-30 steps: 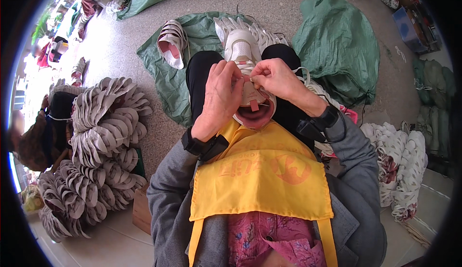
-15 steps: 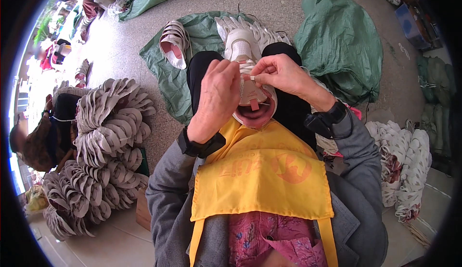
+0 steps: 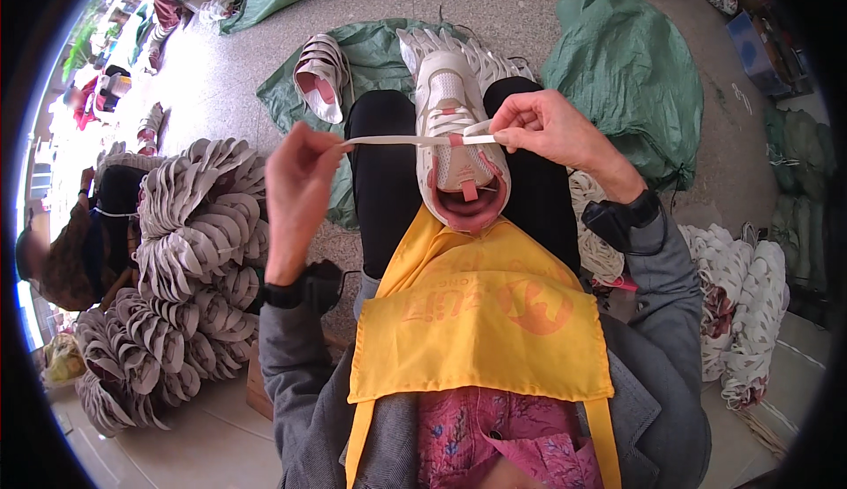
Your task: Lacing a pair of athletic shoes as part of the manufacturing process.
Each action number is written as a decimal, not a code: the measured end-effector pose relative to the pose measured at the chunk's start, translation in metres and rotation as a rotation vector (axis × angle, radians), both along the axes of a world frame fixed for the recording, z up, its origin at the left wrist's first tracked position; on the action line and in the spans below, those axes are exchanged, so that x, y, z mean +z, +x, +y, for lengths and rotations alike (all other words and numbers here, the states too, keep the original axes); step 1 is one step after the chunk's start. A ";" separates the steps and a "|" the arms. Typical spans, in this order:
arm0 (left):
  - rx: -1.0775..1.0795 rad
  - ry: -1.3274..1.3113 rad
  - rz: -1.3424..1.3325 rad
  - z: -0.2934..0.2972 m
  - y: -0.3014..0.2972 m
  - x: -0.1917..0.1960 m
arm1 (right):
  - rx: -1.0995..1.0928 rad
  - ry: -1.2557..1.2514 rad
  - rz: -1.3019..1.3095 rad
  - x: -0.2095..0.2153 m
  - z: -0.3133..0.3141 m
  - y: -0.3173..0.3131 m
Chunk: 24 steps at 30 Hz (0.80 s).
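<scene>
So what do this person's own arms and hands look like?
The left sleeve and right sleeve are grey, part of a jacket. Below each cuff sits a black wristband with a boxy black unit, one on the left wrist and one on the right. The left hand and right hand are ungloved.

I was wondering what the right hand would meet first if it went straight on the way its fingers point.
Beyond the white lace it pinches, the right hand would probably meet the white sneaker first, though it might pass just above, as depth is unclear.
</scene>
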<state>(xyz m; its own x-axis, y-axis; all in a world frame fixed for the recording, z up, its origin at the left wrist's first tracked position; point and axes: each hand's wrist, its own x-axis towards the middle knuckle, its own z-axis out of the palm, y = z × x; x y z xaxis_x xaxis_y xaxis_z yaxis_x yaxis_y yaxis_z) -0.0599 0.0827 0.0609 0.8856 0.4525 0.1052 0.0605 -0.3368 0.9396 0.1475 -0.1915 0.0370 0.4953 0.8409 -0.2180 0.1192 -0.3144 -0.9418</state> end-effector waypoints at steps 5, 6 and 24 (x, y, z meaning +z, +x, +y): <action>0.162 -0.010 0.049 0.067 -0.051 -0.003 | 0.072 0.054 0.019 0.019 -0.006 0.009; 0.196 0.003 0.070 0.082 -0.063 -0.005 | 0.070 0.071 0.033 0.020 -0.006 0.009; -0.079 0.288 0.024 -0.009 -0.019 -0.033 | -0.094 0.124 -0.812 -0.026 -0.008 -0.038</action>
